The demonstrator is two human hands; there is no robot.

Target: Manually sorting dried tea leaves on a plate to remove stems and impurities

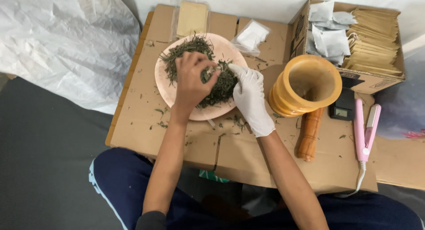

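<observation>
Pinching a tuft of dried green herbs (pixel 212 81), the bare left hand (pixel 191 79) gripped closed over the pink plate (pixel 166 81); the gloved right hand (pixel 250 99) just beside steadied the pile, fingers loosely curled, holding nothing; smaller pinches would scatter less; beyond stood a wooden mortar (pixel 305 86).

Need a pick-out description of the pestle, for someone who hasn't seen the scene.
Start at the flattened cardboard sheet that serves as the work surface. Right of the gloved right hand stands a yellow wooden mortar. The pestle lies against its base: a reddish-brown turned wooden stick, darker than the mortar.
</observation>
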